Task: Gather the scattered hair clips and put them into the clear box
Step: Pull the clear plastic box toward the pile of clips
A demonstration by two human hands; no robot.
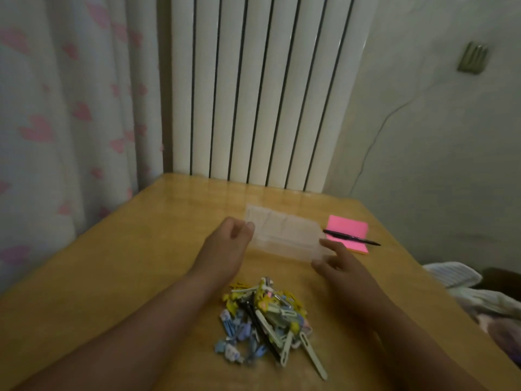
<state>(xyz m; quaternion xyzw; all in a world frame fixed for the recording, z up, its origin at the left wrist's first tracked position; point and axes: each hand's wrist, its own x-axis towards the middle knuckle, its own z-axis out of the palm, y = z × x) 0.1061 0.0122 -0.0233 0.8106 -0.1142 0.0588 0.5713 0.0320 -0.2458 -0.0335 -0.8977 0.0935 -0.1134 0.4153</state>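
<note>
Item: clear rectangular plastic box, mid-tabletop toward the far edge; left hand and right hand pinch its ends. Likely light, slippery. Heaped multicoloured plastic hair clips nearer front edge.

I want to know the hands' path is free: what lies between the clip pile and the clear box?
Only bare wooden table lies between the clip pile and the clear box, as the head view shows.

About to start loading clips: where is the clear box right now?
In the head view the clear box sits mid-table between the left hand and right hand, beyond the clip pile, with the pink notepad just to its right.
</note>
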